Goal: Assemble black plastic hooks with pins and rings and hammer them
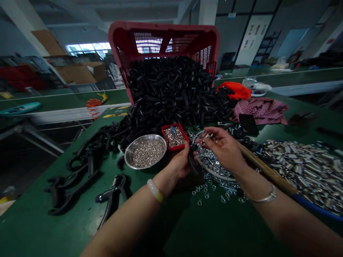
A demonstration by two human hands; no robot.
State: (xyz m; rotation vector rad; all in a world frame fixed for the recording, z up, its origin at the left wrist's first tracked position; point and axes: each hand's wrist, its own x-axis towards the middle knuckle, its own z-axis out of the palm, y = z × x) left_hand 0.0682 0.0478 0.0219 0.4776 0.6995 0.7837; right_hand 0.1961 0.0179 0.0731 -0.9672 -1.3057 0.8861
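Observation:
My left hand is closed around a curved black part, which looks like the handles and clamps on the table. To its right, my right hand has thumb and fingers pinched together near the part's upper end; what they hold is too small to make out. Beneath the right hand is a round bowl of small shiny nuts or washers, partly hidden by that hand. A red tray of small metal pins, with a blue item on top, sits just beyond my left hand. Left of it stands a steel bowl of tiny metal pieces.
A tilted red crate spills a heap of black parts across the back. Assembled black clamps lie at left. At right are a wooden handle, many metal cylinders and a checked cloth. Loose nuts scatter before the bowl.

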